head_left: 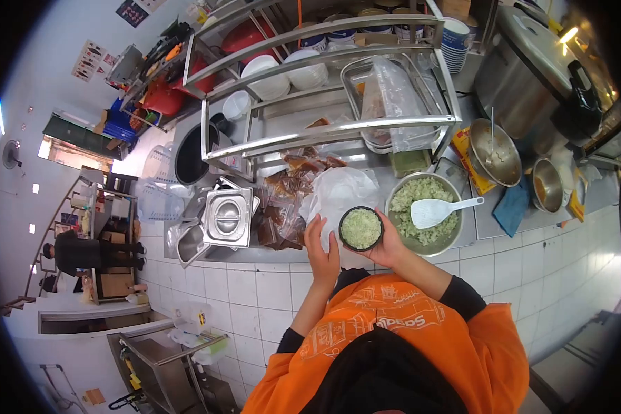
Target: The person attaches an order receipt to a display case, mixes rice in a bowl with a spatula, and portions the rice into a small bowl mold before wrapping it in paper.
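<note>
My right hand (388, 247) holds a small round black bowl (361, 246) by its right side. Pale green rice (361, 229) fills the bowl close to its rim. Just left of it, my left hand (319, 252) has its fingers stretched out and the thumb apart, with a small gap to the bowl. Behind both hands a crumpled white plastic sheet (341, 193) lies on the counter. To the right stands a metal mixing bowl (450, 246) of the same green rice, with a white rice paddle (431, 213) lying on top.
Sauce packets (281, 210) and lidded steel pans (228, 217) lie to the left on the counter. A metal rack (331, 131) rises behind. At right are a large cooker (524, 69), a steel bowl with a spoon (481, 169) and a blue cloth (510, 209). A person (83, 252) stands far left.
</note>
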A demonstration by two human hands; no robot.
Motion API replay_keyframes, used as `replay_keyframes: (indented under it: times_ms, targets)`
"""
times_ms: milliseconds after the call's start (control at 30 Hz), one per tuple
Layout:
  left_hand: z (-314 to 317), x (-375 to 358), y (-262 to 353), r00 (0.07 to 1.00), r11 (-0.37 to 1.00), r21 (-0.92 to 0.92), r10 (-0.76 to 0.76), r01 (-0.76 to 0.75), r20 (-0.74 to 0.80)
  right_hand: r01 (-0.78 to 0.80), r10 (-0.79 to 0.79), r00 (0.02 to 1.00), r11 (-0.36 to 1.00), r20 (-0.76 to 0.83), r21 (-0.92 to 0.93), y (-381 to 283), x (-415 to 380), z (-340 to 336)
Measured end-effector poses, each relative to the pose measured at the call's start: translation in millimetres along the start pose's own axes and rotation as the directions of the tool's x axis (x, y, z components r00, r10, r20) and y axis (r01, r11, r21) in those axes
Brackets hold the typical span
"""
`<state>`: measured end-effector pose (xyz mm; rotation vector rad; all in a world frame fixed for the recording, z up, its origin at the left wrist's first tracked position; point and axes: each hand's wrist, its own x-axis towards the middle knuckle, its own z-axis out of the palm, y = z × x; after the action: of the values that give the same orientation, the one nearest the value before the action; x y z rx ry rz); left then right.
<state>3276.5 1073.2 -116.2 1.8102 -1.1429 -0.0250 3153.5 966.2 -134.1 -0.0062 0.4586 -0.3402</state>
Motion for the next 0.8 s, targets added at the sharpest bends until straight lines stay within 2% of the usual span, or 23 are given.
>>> replay_keyframes:
  times_ms: [33,133,167,267,300,400,433,467,500,533,567,667,800]
  targets:
    - [-8.3,-6.9,-15.5,0.982,1.000,0.025,0.014,-0.019,0.186,0.010,-0.010,1.000,1.000,-0.026,0.026,2.2,0.4,-1.7]
    - [0.5,-23.2,-31.2,0.875,0.992,-0.130,0.055,0.009,0.481,0.199,-0.203,0.973,0.979,-0.107,-0.041,4.4,6.1,-9.3]
    - [-0.2,-22.8,-40.2,0.829,0.995,-0.058,0.105,-0.087,0.550,0.227,-0.228,0.965,0.974,-0.132,-0.021,-0.3,3.8,-12.5]
    - [-2.4,-22.9,-72.6,0.728,0.954,-0.001,0.230,-0.300,0.645,0.276,-0.283,0.943,0.959,-0.173,-0.067,-17.2,-9.4,0.4]
    - [-5.5,-18.2,-78.3,0.678,0.936,-0.049,0.289,-0.349,0.676,0.249,-0.264,0.943,0.963,-0.203,-0.099,-20.2,-9.5,3.1]
    - [-9.8,-10.1,-86.8,0.591,0.916,-0.130,0.349,-0.380,0.727,0.334,-0.385,0.915,0.889,-0.119,-0.312,-0.6,8.0,6.5]
    - [-9.2,-9.7,-89.6,0.579,0.909,-0.159,0.372,-0.384,0.726,0.416,-0.463,0.885,0.834,-0.049,-0.362,7.6,20.2,3.2]
    - [-8.6,-8.4,-93.2,0.564,0.901,-0.187,0.395,-0.391,0.725,0.496,-0.661,0.747,0.482,0.072,-0.722,16.9,30.9,0.6]
    - [-7.8,-6.4,-95.9,0.549,0.891,-0.215,0.420,-0.399,0.723,0.430,-0.751,0.599,0.009,0.278,-0.903,26.3,40.0,3.8]
    - [-8.6,-5.5,-99.2,0.531,0.882,-0.233,0.438,-0.409,0.726,0.232,-0.713,0.482,-0.457,0.509,-0.859,33.2,45.1,2.7]
    - [-10.4,-4.6,-103.2,0.510,0.872,-0.253,0.456,-0.418,0.729,0.067,-0.635,0.484,-0.660,0.603,-0.749,34.6,49.7,-3.2]
    - [-25.7,8.7,-100.4,0.468,0.851,-0.226,0.461,-0.473,0.754,0.013,-0.638,0.491,-0.675,0.593,-0.738,35.7,54.1,-18.4]
    - [-30.8,3.2,-104.1,0.460,0.822,-0.150,0.447,-0.549,0.767,0.065,-0.624,0.458,-0.687,0.634,-0.723,35.7,42.7,-0.7]
